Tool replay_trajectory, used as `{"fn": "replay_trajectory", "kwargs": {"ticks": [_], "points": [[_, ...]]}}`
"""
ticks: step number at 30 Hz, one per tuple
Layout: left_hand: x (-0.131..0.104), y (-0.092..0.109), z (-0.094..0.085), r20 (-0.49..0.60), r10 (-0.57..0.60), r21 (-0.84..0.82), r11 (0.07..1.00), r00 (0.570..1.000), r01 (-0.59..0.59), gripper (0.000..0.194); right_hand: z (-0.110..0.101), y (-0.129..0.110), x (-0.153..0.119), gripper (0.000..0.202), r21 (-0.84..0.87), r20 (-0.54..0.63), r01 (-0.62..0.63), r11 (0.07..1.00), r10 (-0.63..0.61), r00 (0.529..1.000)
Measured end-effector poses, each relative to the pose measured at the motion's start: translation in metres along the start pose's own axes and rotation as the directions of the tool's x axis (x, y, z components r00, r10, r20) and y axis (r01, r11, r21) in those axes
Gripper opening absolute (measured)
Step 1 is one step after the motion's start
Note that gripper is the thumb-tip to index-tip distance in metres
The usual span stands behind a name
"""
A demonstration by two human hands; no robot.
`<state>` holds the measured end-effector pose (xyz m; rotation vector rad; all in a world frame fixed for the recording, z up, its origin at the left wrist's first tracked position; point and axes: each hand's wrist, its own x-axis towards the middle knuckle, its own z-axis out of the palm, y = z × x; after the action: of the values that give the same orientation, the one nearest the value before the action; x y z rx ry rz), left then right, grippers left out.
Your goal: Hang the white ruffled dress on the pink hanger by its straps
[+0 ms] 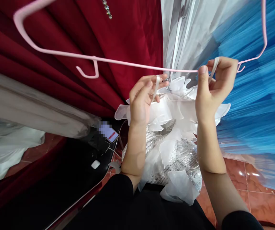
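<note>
A pink clothes hanger spans the view, its bottom bar sloping slightly down to the right. My right hand is closed at the bar near its right end, thumb against it, with a thin white ribbon loop over the fingers. Lower and further left, my left hand has another white ribbon loop hooked across its bent fingers, just under the bar. Below both hands hangs a white and silver sequined dress with stiff sheer ruffles. My forearms hide parts of it.
Dark red fabric hangs at the back left, blue tulle at the right. Left of the dress is a black surface with a lit phone, a cable and a small white case. Reddish floor tiles show below.
</note>
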<state>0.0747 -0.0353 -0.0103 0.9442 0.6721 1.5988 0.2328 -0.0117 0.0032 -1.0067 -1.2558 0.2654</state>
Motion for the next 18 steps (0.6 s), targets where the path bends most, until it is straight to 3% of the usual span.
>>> {"fn": "replay_trajectory", "kwargs": {"ticks": [2, 4, 6, 11, 15, 18], "points": [[-0.006, 0.001, -0.015, -0.161, 0.089, 0.095, 0.993, 0.983, -0.075, 0.018, 0.0, 0.002, 0.006, 0.014, 0.01, -0.016, 0.032, 0.999, -0.032, 0.999], [-0.008, 0.004, -0.031, -0.302, 0.2, 0.176, 0.973, 0.932, -0.151, 0.023, 0.001, 0.005, 0.011, 0.013, 0.026, -0.023, 0.064, 0.998, -0.063, 0.998], [-0.005, 0.01, -0.045, -0.362, 0.284, 0.222, 0.951, 0.888, -0.214, 0.021, 0.003, 0.008, 0.014, 0.013, 0.037, -0.051, 0.079, 0.996, -0.077, 0.996], [0.009, 0.028, -0.064, -0.265, 0.319, 0.211, 0.94, 0.91, -0.268, 0.025, 0.007, 0.008, 0.012, 0.017, 0.053, -0.109, 0.084, 0.995, -0.078, 0.991], [0.015, 0.033, -0.061, -0.281, 0.29, 0.294, 0.933, 0.915, -0.206, 0.028, 0.007, 0.006, 0.011, 0.017, 0.014, -0.092, 0.067, 0.998, -0.065, 0.994], [0.019, 0.035, -0.058, -0.245, 0.345, 0.275, 0.921, 0.906, -0.276, 0.023, 0.006, 0.008, 0.013, 0.018, 0.025, -0.08, 0.069, 0.997, -0.067, 0.995]]}}
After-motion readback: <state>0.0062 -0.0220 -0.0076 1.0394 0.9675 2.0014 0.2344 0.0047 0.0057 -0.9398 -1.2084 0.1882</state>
